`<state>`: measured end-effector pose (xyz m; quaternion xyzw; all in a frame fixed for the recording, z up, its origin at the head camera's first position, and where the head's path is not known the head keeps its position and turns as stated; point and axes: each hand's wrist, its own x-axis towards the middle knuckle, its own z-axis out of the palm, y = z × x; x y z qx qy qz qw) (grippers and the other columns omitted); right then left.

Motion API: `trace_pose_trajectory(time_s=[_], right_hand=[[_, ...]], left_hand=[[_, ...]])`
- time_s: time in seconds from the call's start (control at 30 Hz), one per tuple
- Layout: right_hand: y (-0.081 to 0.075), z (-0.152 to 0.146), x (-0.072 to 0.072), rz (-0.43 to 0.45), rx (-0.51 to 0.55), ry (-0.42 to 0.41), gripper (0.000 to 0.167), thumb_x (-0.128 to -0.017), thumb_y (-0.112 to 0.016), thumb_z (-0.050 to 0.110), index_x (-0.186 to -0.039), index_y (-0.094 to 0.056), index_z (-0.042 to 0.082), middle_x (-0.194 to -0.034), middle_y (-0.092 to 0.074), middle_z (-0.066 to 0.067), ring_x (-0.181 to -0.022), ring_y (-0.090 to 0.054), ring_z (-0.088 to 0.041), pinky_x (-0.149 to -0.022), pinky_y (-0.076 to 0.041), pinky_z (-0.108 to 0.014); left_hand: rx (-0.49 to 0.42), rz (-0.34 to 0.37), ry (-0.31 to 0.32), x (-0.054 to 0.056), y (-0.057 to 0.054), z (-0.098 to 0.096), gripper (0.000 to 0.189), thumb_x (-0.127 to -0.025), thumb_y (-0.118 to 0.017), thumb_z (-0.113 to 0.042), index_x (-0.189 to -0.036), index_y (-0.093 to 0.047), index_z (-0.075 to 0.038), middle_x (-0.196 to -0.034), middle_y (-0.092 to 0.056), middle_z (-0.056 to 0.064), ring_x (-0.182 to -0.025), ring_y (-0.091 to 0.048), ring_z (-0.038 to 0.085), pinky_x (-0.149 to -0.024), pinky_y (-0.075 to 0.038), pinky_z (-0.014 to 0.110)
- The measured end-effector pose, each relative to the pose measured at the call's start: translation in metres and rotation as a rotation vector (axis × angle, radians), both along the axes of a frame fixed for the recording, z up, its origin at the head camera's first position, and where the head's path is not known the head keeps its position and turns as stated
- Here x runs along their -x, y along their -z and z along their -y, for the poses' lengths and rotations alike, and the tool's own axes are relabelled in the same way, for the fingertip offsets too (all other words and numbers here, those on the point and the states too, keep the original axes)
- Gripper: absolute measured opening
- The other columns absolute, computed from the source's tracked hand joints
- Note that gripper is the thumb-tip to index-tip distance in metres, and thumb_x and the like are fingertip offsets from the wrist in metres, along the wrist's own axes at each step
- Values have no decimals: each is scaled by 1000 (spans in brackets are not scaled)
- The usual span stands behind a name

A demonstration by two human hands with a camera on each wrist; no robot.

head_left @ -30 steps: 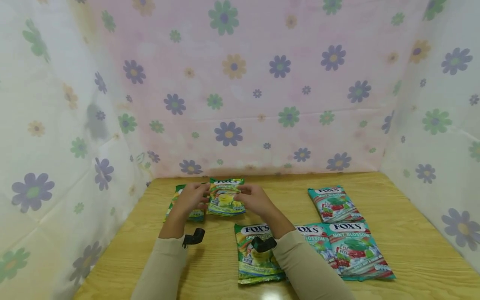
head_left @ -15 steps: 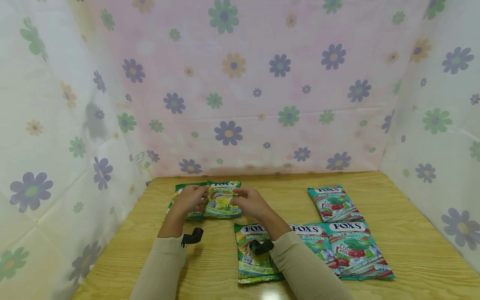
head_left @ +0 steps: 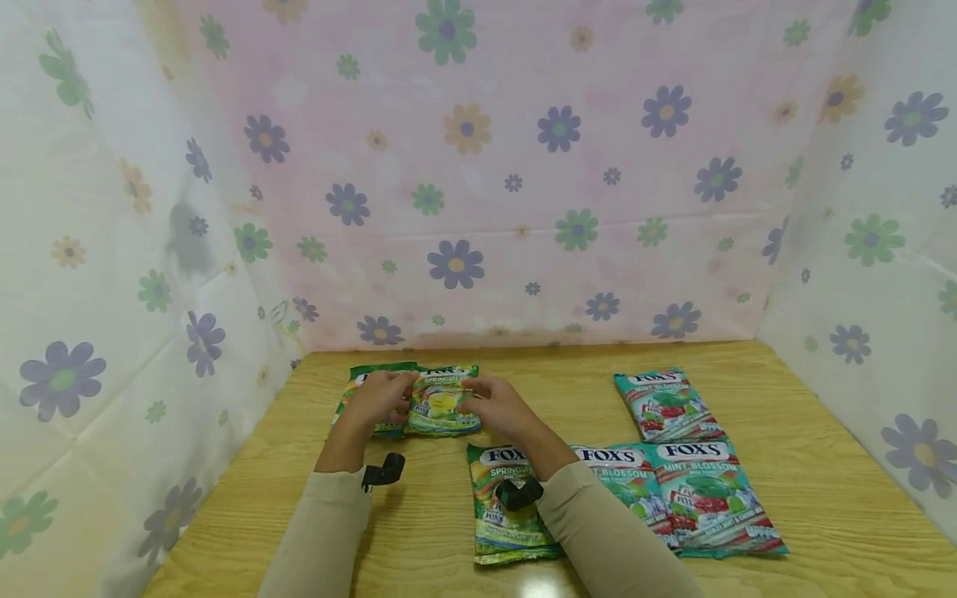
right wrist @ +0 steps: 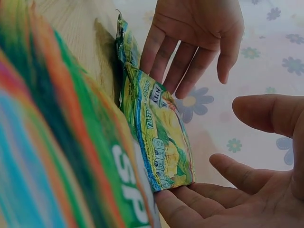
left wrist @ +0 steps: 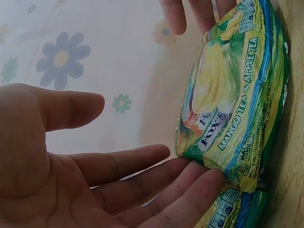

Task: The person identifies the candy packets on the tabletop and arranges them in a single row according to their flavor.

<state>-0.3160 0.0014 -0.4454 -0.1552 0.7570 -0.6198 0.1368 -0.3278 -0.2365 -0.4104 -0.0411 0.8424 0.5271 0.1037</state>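
Note:
A green and yellow candy bag (head_left: pixel 443 405), labelled Fox's Spring Tea, lies at the back left of the table between both hands. My left hand (head_left: pixel 377 403) is at its left side; in the left wrist view the extended fingertips (left wrist: pixel 202 183) touch the bag's edge, with the thumb held away. On the opposite side is my right hand (head_left: pixel 508 409), its fingers (right wrist: pixel 183 209) against the bag's edge in the right wrist view and its thumb apart. Partly under my left hand lies another green candy bag (head_left: pixel 374 368), side by side with the first.
At the front, a green Spring Tea bag (head_left: pixel 512 531) lies beside teal Mint Blossom bags (head_left: pixel 714 498), partly behind my right forearm. Another Mint Blossom bag (head_left: pixel 665 407) lies behind them. Flowered cloth (head_left: pixel 516 274) walls in the table's back and sides.
The bag between my hands has shifted slightly left and down onto the table, up against the other green bag. Both hands have moved a little left with it.

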Motion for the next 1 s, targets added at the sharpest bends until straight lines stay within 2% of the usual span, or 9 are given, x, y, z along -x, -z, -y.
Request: trace_pose_trajectory(time_s=[0.3, 0.53, 0.7, 0.83, 1.0], right_hand=[[2, 0, 1, 28, -25, 6, 58, -102, -65, 27, -154, -47, 9, -162, -44, -8, -154, -33, -35, -120, -36, -58], [2, -2, -2, 31, -13, -25, 58, -104, -63, 26, -156, -45, 8, -162, -43, -11, -152, -36, -36, -117, -40, -57], [3, -2, -3, 38, -31, -33, 60, -104, -62, 27, -157, -43, 7, -163, -42, -10, -152, -36, -36, -118, -39, -57], [4, -2, -3, 49, -48, -31, 58, -104, -62, 27, -156, -45, 7, -163, -42, -11, -153, -35, -37, -119, -37, -58], [4, -2, -3, 54, -47, -34, 56, -104, -61, 27, -155, -46, 7, -162, -41, -14, -152, -35, -39, -118, -37, -59]], left_hand=[[11, 7, 5, -1, 2, -2, 47, -107, -54, -45, -87, -58, -3, -74, -45, 4, -67, -44, 21, -64, -50, 37], [-30, 17, 18, -1, 3, 0, 58, -108, -48, -52, -104, -61, 4, -77, -44, 5, -64, -38, 19, -62, -44, 37], [-64, 39, 31, 0, 3, 1, 61, -109, -46, -52, -112, -61, 7, -73, -39, 4, -60, -31, 17, -60, -38, 35], [-38, 41, 40, 0, 4, 2, 65, -109, -45, -53, -124, -63, 8, -72, -39, 3, -60, -33, 16, -62, -41, 36], [-6, 40, 39, 0, 5, 2, 67, -108, -45, -56, -127, -63, 6, -77, -43, 4, -66, -38, 18, -66, -46, 38]])
